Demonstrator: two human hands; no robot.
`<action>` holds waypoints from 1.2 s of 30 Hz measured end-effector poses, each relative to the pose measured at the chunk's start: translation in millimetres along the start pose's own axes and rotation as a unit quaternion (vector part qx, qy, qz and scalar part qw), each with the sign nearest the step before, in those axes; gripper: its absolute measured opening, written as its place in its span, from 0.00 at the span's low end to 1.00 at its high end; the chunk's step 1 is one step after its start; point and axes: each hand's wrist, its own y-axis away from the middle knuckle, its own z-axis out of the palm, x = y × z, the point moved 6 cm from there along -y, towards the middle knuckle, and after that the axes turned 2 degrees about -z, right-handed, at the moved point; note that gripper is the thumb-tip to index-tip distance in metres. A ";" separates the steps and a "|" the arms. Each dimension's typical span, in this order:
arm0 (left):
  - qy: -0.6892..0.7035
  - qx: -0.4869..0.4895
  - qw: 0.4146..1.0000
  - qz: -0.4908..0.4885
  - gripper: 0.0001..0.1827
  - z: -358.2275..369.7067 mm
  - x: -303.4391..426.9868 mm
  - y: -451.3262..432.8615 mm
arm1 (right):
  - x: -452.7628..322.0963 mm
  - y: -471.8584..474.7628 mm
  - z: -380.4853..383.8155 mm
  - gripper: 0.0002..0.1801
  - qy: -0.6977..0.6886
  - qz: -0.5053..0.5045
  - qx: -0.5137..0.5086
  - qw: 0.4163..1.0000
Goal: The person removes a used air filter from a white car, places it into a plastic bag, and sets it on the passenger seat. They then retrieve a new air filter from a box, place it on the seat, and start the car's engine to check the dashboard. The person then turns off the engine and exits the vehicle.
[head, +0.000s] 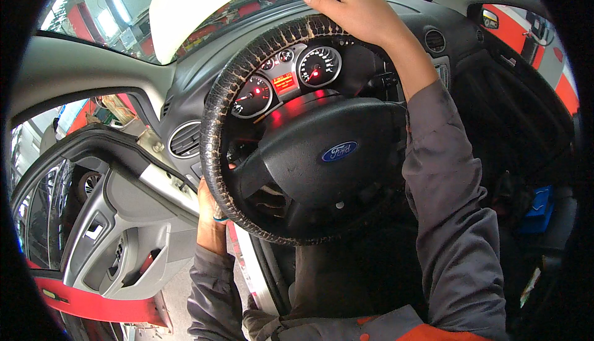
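A Ford steering wheel in a worn, cracked black cover [211,123] is before me, turned off level. My right hand [355,11] lies over the top right of its rim, the thumb pointing left; its fingertips are hidden, so its hold is unclear. Low on the left side, my left hand [211,201] is behind the rim, mostly hidden by it; whether it grips anything cannot be seen. Behind the wheel the instrument cluster [285,81] is lit, with red warning lights and a red display bearing writing.
On the left the driver's door [139,248] stands open. The raised bonnet [185,7] shows through the windscreen. A round air vent [184,139] is left of the wheel. A blue object [536,211] lies at the far right, by the passenger side.
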 end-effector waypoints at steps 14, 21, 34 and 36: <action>0.014 -0.009 1.000 -0.004 0.19 3.8 -2.0 0.2 | 3.4 1.1 0.5 0.29 0.006 0.003 -0.003 1.000; 0.001 -0.009 1.000 0.002 0.19 5.4 1.8 2.3 | 1.7 -0.4 -0.2 0.30 0.001 0.006 -0.008 1.000; 0.002 -0.001 1.000 -0.014 0.18 3.8 -1.5 -0.4 | 1.7 0.0 -0.7 0.30 -0.002 -0.006 0.002 1.000; -0.009 -0.005 1.000 -0.011 0.18 5.1 -0.1 -0.4 | 2.1 0.4 -0.7 0.30 0.002 0.000 0.000 1.000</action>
